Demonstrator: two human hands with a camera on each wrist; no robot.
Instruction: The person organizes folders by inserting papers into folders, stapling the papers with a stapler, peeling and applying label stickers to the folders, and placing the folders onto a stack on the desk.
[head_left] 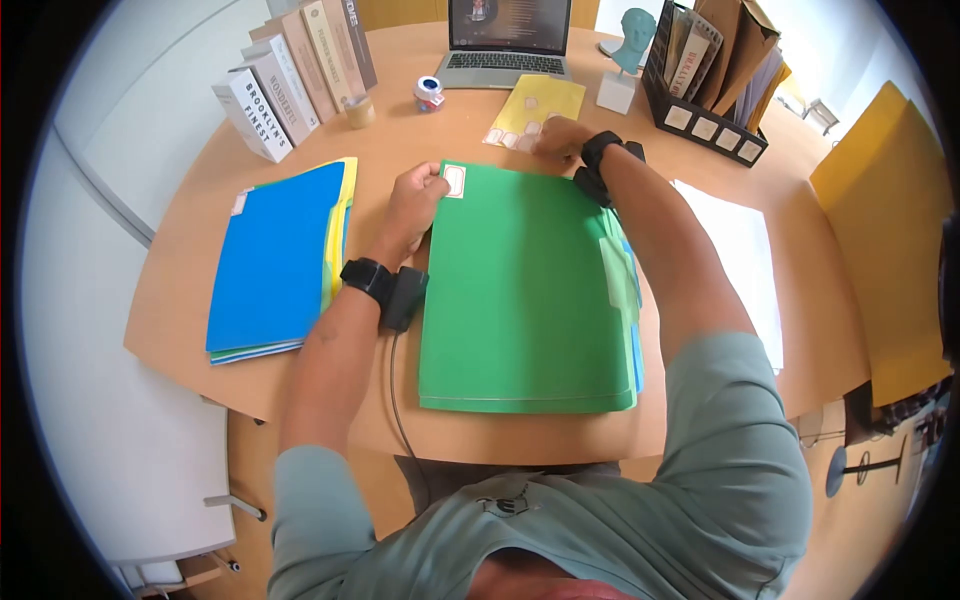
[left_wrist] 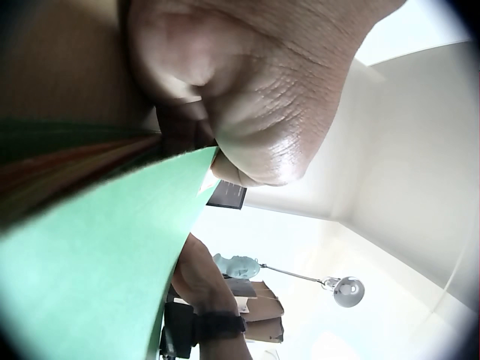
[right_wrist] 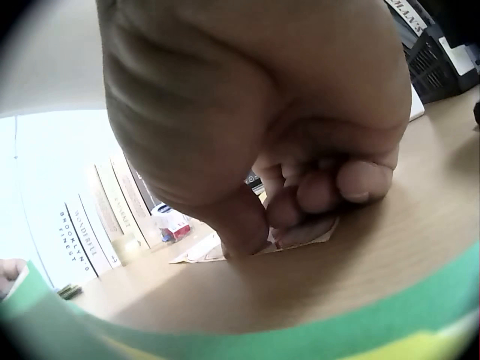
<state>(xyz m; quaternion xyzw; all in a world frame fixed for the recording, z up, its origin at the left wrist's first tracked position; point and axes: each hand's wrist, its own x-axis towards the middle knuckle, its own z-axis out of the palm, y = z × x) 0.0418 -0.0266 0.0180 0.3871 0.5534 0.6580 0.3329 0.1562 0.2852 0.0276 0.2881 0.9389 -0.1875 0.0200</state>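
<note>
Evidently the green folder (head_left: 525, 300) is the thing in hand: it sits squarely before the person, near the middle of the desk (head_left: 170, 295), its cover facing up. The left hand (head_left: 412, 208) grips its upper-left edge, thumb near the small label (head_left: 455, 181) in that corner, probably to steady the folder while the other arm reaches across. Beyond the folder's top edge, the right hand (head_left: 562, 138) bends its fingers down onto the near edge of the yellow sticker sheet (head_left: 545, 97) and seems to pinch it; whether a sticker is loose is hidden by the fingers. The sheet lies close by, likely for easy reach. A stack of folders (head_left: 270, 255), blue on top, rests to the left and white paper (head_left: 735, 250) to the right, presumably leaving the centre for the green one. Farther back, the laptop (head_left: 508, 65), books (head_left: 300, 75) and file box (head_left: 712, 130) stand out of the way.
</note>
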